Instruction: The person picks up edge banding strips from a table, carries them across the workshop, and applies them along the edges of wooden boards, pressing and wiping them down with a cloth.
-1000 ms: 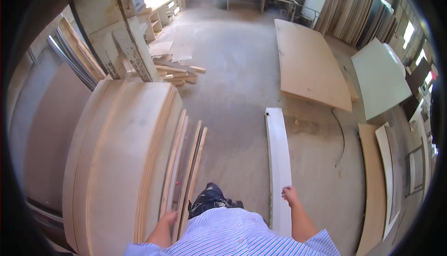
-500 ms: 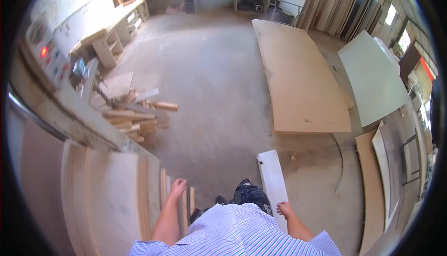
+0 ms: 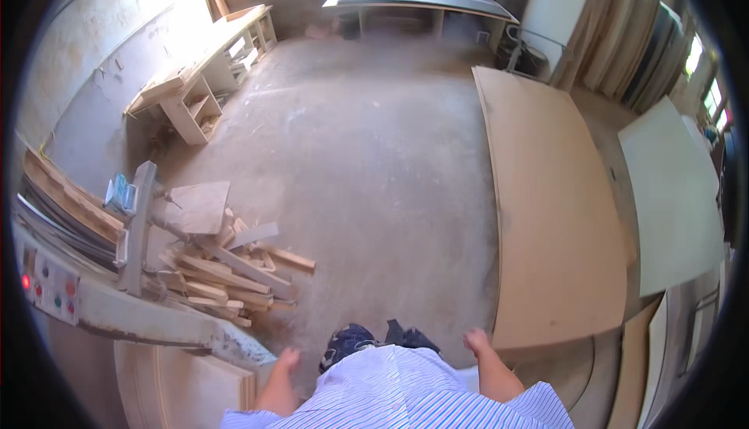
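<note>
Floor lies open ahead between the scrap-wood pile and the tan board — a beam bars the left hand's outer side.

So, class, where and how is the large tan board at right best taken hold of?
Probably the left long edge of the large tan board, approached from the left: it lies flat, too broad to span, and a pale board flanks its right.

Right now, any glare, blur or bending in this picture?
Head view: glare washes out part of the upper-left wall; fisheye distortion likely bows the tan board; left hand and right hand look slightly soft; black vignetting fills the corners.
</note>
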Demonstrator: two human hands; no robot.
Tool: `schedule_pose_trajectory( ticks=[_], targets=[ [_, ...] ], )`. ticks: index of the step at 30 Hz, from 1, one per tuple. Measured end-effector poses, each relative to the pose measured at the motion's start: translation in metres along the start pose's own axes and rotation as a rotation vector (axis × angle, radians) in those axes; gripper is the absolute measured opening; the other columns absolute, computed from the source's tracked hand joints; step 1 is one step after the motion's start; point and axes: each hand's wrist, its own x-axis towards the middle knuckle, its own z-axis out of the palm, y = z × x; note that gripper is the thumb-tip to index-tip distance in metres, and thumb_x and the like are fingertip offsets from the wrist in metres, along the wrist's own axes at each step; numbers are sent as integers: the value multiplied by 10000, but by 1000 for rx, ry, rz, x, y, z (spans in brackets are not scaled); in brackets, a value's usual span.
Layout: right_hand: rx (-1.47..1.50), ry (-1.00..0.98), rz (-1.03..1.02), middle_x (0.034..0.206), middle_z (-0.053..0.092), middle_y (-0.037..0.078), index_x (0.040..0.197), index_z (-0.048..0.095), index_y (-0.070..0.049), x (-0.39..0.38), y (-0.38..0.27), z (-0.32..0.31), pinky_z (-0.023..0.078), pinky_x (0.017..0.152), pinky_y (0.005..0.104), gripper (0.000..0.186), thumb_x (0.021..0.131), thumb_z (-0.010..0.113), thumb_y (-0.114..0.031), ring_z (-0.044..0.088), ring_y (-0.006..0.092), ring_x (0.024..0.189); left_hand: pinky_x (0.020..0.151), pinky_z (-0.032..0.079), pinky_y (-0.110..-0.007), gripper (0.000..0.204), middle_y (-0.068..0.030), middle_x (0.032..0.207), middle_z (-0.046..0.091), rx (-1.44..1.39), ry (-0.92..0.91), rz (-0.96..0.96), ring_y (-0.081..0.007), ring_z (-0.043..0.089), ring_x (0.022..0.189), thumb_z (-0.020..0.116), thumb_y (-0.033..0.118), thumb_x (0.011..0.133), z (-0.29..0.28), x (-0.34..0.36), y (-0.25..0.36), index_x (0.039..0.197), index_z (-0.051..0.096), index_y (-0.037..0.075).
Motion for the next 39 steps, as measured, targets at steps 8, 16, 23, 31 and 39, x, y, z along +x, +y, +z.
schedule_pose_trajectory(
  ticks=[8,16,23,31,39],
  targets=[
    [250,-29,-431,744,615,63,968,612,-10,235,-468,16,446,514,281,147,852,583,-96,566,139,600,562,472,-403,212,-132,682,636,25,-247,-263,-232,605,604,569,172,771,-4,104,123,759,692,0],
    [135,-92,247,703,588,113,903,567,-30,417,-482,12,381,389,308,69,853,566,-77,521,197,482,862,474,-396,452,-218,1081,638,-114,-37,303,-294,606,1018,562,355,873,-88,432,691,1089,602,-41],
    [234,64,503,856,654,178,933,620,8,596,-582,15,500,577,429,239,863,557,-212,638,296,707,753,501,-301,285,-106,916,659,-341,45,820,-138,612,842,574,225,902,-242,490,1162,1059,603,-10],
    [230,49,42,620,514,64,825,559,-17,945,-996,48,401,412,312,32,816,549,-47,506,179,488,684,493,-403,379,-153,902,667,90,-31,74,-266,619,802,575,325,858,-221,753,1127,1018,626,-14],
    [215,-36,-546,726,615,53,1017,620,-22,1152,-1457,53,457,534,266,187,855,570,-101,567,133,604,490,431,-430,316,-151,692,630,-116,-126,-417,-245,576,547,509,272,857,-235,818,1207,790,663,4]
  ],
)
